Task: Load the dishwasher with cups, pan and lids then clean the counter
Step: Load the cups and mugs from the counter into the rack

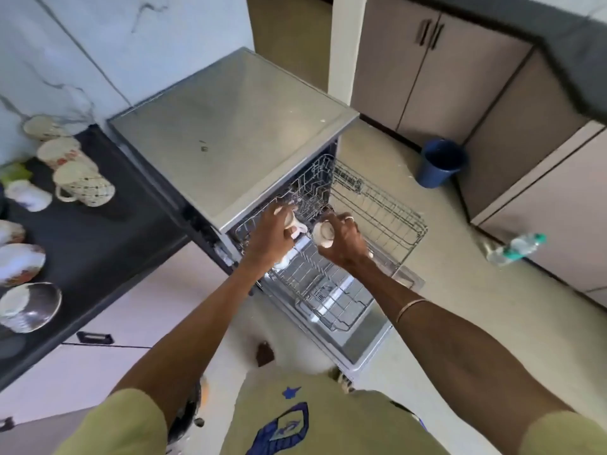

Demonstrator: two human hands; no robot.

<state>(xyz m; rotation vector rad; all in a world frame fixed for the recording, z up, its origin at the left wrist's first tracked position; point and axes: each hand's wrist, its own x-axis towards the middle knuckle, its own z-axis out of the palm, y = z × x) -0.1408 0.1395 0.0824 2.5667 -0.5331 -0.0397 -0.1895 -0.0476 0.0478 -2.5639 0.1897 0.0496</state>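
No readable writing anywhere. Both arms reach forward over the pulled-out wire upper rack (377, 205) of the open steel dishwasher (230, 126). Left hand (272, 234) fingers curl round a small white handled cup (295, 224); right hand (341, 239) fingers grip another white cup (323, 234), mouth toward camera. More patterned cups (82, 185) lie on the black tabletop (98, 241).

A bright, evenly lit kitchen seen from above in soft daylight, with no harsh shadows. The steel top of the dishwasher (230, 126) carries a pale, hazy sheen. The dark worktop (98, 231) at the left reflects little light. The wide-angle lens bends straight cabinet (427, 77) edges into curves toward the frame borders. The whole picture is slightly soft, and the cups (65, 165) at the left edge look smeared and washed out.
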